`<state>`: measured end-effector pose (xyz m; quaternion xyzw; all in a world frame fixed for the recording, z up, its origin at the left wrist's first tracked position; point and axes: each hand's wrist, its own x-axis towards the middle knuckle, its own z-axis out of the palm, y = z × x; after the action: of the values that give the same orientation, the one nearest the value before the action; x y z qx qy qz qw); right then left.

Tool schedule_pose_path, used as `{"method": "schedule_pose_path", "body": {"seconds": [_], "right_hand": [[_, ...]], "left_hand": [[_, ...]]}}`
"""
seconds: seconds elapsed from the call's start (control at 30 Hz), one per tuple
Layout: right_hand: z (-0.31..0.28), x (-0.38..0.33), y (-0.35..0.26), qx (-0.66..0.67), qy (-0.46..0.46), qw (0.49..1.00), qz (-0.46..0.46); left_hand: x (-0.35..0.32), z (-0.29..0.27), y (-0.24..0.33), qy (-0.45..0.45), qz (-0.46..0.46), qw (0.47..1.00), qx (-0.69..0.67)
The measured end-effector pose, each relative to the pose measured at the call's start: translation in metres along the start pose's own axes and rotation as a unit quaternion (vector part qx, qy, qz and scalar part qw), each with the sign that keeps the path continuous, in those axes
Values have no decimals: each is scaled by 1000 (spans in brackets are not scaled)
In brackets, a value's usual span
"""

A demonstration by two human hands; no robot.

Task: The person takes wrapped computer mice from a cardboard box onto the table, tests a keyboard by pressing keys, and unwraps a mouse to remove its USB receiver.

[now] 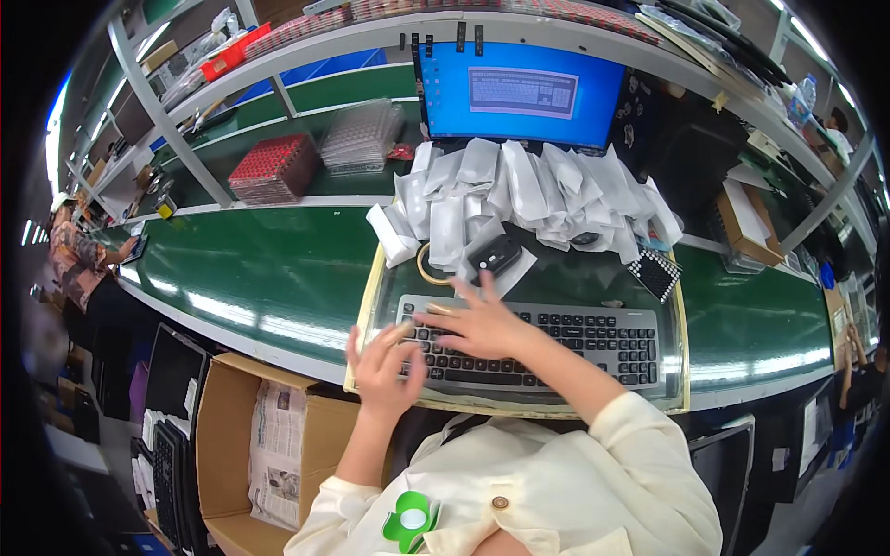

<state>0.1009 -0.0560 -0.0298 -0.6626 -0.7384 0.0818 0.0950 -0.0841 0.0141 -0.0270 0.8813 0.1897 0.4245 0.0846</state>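
Observation:
A grey keyboard with black keys (593, 332) lies on a glass-topped board (675, 371) in front of me. My right hand (487, 322) reaches across its left half, fingers spread over the upper left keys. At the keyboard's left end, my left hand (385, 366) hovers with bent fingers apart, the fingertips near the left edge keys. Beige covers show on some fingertips. Neither hand holds anything. Just behind the right hand lie a black mouse (496, 252) and a yellowish ring like a tape roll (425, 269).
White pouches (528, 190) are heaped behind the keyboard, below a monitor (524, 93) showing a keyboard picture. A black-and-white dotted piece (654, 275) lies right. Red trays (273, 169) and clear trays (362, 134) stand back left. An open carton (222, 445) sits below left; a co-worker (79, 246) stands far left.

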Motion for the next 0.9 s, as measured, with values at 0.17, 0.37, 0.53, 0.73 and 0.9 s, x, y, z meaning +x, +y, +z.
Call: {"method": "schedule_pose_path", "body": {"seconds": [0.17,0.37,0.53,0.73,0.9], "right_hand": [[-26,-126,39,-51,6,985,167],[-46,-170,49,-133,43,924,357],[0,-35,1,-97,132,986,8],[11,10,-13,51,-9,999,-15],[-12,-140,46,-24,28,978,206]], "left_hand": [[19,72,62,-185,154,942,-234],[13,90,80,-337,211,907,-135],[1,12,-16,-352,18,927,-124],[12,-14,-44,-252,-8,965,76],[37,54,53,-375,99,901,-195]]}}
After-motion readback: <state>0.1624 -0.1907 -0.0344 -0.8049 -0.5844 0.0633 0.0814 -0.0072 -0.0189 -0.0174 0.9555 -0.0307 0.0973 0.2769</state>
